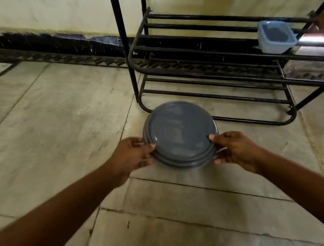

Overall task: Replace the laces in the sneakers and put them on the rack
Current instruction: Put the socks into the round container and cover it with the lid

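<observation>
Grey round plates (pixel 179 135), stacked with rims stepped, are held above the stone floor (pixel 51 131) | left hand (pixel 130 157) grip pinches the left rim, thumb on top | right hand (pixel 235 150) grip pinches the right rim | black metal rack (pixel 211 64) is seen just beyond, a pale blue container (pixel 275 36) set on its shelf.

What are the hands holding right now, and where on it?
Both hold a stack of grey round lids by its near rim: left hand at the left edge, right hand at the right edge.
</observation>
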The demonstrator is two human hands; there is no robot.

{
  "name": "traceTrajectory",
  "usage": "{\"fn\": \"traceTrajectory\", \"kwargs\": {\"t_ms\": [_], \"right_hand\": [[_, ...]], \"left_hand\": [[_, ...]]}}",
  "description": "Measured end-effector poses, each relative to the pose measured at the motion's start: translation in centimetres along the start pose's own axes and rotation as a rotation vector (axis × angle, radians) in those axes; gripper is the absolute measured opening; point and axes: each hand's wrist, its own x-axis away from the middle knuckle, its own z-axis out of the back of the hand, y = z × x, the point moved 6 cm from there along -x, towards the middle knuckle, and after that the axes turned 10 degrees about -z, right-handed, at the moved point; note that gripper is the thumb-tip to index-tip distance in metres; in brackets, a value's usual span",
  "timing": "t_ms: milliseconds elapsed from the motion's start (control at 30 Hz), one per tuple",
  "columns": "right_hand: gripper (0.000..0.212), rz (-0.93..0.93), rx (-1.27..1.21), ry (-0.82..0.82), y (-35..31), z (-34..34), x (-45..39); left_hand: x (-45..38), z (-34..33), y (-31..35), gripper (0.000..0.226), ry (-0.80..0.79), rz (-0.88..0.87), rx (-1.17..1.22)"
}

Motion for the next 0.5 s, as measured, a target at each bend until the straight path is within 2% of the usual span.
{"fn": "traceTrajectory", "kwargs": {"t_ms": [133,267,367,500], "right_hand": [[0.026,0.096,0.006,0.042,-5.5,0.4,-2.2],[0.022,0.161,0.03,0.113,-9.9,0.6,-5.2],[0.025,0.157,0.029,0.102,-12.0,0.9,-7.3],[0.028,0.178,-0.014,0.121,-13.1,0.7,-9.9]], "left_hand": [[-3.8,-1.4,5.1,0.029,-0.029,-0.036,-0.109],[-7.7,-2.7,8.2,0.034,0.042,-0.041,-0.099],[-11.0,-3.7,9.1,0.04,0.118,-0.138,-0.131],[-14.5,-4.0,8.1,0.043,0.195,-0.183,-0.068]]}}
